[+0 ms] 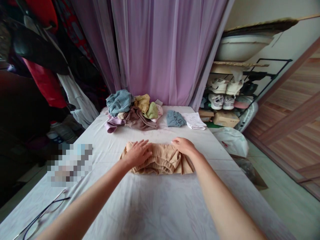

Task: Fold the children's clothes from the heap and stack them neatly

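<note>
A tan elastic-waist garment (pixel 163 155), a skirt or shorts, lies bunched and folded across the middle of the white-covered table, its gathered waistband toward me. My left hand (pixel 140 152) rests palm down on its left part, fingers spread. At the upper right edge, my right hand (pixel 184 146) has its fingers bent together on the cloth; the fingertips are partly hidden. Beyond the hands sit a folded blue-grey garment (pixel 175 118) and a folded white cloth (pixel 194 120), side by side.
A heap of clothes at the back left includes a denim piece (pixel 120 101) and a brown garment (pixel 138 120). Eyeglasses (pixel 41 213) lie near the left edge, below a blurred-out patch. A purple curtain (pixel 155 50) hangs behind. Right of the table stands a shoe rack (pixel 272 63).
</note>
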Demonstrator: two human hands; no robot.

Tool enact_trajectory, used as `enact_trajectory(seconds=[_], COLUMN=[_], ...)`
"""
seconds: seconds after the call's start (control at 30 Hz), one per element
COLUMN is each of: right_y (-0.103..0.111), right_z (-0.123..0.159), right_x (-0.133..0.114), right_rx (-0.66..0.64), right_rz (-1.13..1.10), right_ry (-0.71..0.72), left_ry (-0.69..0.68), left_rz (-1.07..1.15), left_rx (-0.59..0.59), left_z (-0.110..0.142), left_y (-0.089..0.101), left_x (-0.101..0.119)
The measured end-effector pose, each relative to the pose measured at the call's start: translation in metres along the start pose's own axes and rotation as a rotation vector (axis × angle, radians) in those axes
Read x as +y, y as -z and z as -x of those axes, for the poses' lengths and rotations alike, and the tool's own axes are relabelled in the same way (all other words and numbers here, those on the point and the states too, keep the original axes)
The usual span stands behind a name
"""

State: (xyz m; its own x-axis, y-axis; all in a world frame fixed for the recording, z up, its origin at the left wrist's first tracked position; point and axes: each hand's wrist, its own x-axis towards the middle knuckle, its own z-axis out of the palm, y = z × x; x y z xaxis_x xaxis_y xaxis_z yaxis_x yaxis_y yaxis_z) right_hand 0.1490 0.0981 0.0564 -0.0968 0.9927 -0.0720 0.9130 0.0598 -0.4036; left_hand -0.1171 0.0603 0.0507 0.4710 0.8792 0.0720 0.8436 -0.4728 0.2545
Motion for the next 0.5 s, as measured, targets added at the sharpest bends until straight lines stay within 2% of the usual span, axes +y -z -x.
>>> enact_trajectory(seconds=[0.13,0.23,0.4,0.5], right_y=[-0.017,-0.027,-0.033,-0.029], right_z=[0.026,0.047,0.066,0.065], right_x=[0.035,0.044,0.026,0.004], right_rx=[0.104,0.060,-0.080,-0.022], right_rz=[-0.254,-0.487,-0.787,-0.859], right_ry=[-0.170,-0.200,-0.263,-0.244], left_ry=[-0.045,-0.027,-0.037,-0.020], left_rz=[-0.048,-0.069,-0.073,-0.053], left_rx=[0.038,0.027,0.037,0.036], left_z=[0.023,0.025,0.021,0.021], left_y=[-0.032,-0.042,-0.042,-0.040], left_x=[0.019,0.020,0.018,0.021])
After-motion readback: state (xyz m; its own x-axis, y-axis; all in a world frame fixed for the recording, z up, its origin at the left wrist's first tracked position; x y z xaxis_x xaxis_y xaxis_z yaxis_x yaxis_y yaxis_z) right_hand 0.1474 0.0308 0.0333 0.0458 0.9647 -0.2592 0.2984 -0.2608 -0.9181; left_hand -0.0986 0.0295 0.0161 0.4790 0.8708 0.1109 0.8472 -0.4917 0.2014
